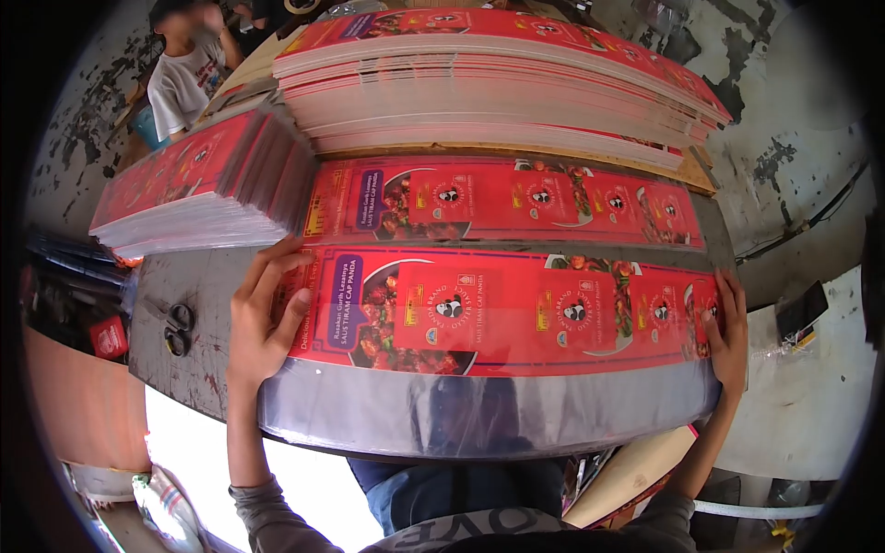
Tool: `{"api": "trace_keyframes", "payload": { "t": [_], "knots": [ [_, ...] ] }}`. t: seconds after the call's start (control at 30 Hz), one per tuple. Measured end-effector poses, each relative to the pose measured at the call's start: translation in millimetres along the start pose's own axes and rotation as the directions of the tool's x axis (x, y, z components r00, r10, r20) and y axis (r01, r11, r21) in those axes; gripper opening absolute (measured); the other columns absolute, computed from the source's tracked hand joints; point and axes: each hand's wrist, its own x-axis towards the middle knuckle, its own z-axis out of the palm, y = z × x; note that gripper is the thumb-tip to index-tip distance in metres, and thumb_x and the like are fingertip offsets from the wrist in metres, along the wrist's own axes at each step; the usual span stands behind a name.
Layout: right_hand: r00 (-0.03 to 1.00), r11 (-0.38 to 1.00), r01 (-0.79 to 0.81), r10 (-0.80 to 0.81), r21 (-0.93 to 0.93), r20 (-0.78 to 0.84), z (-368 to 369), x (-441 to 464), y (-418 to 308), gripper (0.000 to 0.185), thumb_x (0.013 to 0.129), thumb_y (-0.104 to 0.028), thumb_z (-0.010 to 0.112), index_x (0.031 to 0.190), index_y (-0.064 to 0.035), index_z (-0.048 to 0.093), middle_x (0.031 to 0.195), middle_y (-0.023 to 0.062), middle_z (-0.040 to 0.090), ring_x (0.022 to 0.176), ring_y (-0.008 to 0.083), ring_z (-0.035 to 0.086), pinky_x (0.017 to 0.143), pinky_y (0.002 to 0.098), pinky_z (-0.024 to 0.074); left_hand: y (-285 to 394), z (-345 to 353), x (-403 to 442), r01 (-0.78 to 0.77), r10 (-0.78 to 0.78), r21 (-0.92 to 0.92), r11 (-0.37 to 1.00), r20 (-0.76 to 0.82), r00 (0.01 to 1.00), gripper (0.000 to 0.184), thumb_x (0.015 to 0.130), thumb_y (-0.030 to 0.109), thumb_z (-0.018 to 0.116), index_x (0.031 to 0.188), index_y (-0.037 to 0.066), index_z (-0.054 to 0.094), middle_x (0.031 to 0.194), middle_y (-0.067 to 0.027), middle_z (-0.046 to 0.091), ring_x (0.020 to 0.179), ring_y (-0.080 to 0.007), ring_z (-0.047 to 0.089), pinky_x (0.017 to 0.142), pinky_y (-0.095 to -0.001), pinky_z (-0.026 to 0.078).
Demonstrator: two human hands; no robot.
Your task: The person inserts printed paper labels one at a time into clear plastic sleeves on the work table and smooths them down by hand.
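A long red printed sheet [516, 323] with food pictures and panda logos lies before me, parallel to the table's front edge. Clear plastic film [489, 405] shows along its near side. My left hand [263, 318] holds the sheet's left end, fingers curved at the edge and thumb on the printed face. At the opposite end, my right hand [728, 336] grips the right edge, its thumb on top. Just beyond lies a second red printed sheet [498, 201] under glossy plastic. Black-handled scissors [175, 330] rest left of my left hand.
A tall stack of red printed sheets [498, 92] stands on a board at the back. Another stack in plastic [203, 184] sits at the left. A person in a white shirt [184, 88] is at the far left. A dark phone-like object [802, 311] lies at right.
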Motion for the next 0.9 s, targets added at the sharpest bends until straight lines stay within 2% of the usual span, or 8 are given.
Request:
{"api": "trace_keyframes", "payload": {
  "t": [0.33, 0.47, 0.7, 0.77, 0.9],
  "knots": [
    [1.0, 1.0, 0.014, -0.014, 0.0, 0.006, 0.2, 1.2, 1.4, 0.055, 0.085, -0.024, 0.056, 0.134, -0.0022, 0.046, 0.134, 0.02, 0.043, 0.124, 0.0361, 0.042, 0.104, 0.0394, 0.0316, 0.7, -0.3, -0.4, 0.02, -0.02, -0.001, 1.0, -0.005, 1.0, 0.026, 0.084, 0.012, 0.056, 0.107, 0.002, 0.061, 0.122, -0.02, 0.056, 0.112, -0.0386, 0.056, 0.092, -0.0409, 0.045],
    [1.0, 1.0, -0.027, 0.027, -0.002, 0.005, -0.8, -0.2, -2.5, 0.055, 0.085, -0.024, 0.056, 0.134, -0.0016, 0.046, 0.134, 0.0202, 0.043, 0.125, 0.0359, 0.042, 0.105, 0.0389, 0.031, 0.1, 0.3, 0.0, 0.015, -0.015, 0.033, 0.999, -0.002, 1.0, 0.026, 0.084, 0.012, 0.056, 0.107, 0.001, 0.061, 0.122, -0.0198, 0.056, 0.111, -0.0386, 0.056, 0.091, -0.0404, 0.046],
    [1.0, 1.0, -0.009, 0.009, 0.011, 0.004, -0.4, 1.5, -2.6, 0.054, 0.085, -0.023, 0.057, 0.133, -0.0014, 0.046, 0.134, 0.0198, 0.043, 0.124, 0.0357, 0.042, 0.104, 0.0383, 0.0309, -0.5, 0.1, -1.2, 0.04, -0.04, -0.024, 0.999, -0.004, 0.999, 0.026, 0.084, 0.012, 0.056, 0.107, 0.002, 0.061, 0.123, -0.0199, 0.056, 0.112, -0.0388, 0.056, 0.091, -0.0413, 0.046],
    [1.0, 1.0, -0.017, 0.017, 0.005, 0.002, -0.5, 0.6, -2.2, 0.054, 0.085, -0.023, 0.057, 0.133, -0.0016, 0.046, 0.134, 0.0199, 0.043, 0.124, 0.0359, 0.042, 0.105, 0.0384, 0.0307, -1.1, 0.2, -0.6, -0.004, 0.004, 0.03, 1.0, -0.003, 1.0, 0.026, 0.084, 0.013, 0.057, 0.107, 0.002, 0.06, 0.123, -0.0202, 0.056, 0.112, -0.039, 0.056, 0.091, -0.0414, 0.046],
    [1.0, 1.0, -0.018, 0.018, 0.0, 0.004, -0.2, 1.7, -2.5, 0.054, 0.085, -0.025, 0.056, 0.133, -0.0019, 0.046, 0.134, 0.02, 0.043, 0.124, 0.0361, 0.042, 0.105, 0.0387, 0.0305, 0.4, -0.5, -0.4, 0.009, -0.009, 0.027, 1.0, 0.004, 1.0, 0.026, 0.084, 0.013, 0.057, 0.107, 0.001, 0.06, 0.123, -0.0204, 0.056, 0.112, -0.0391, 0.056, 0.092, -0.0414, 0.045]
  ]
}}
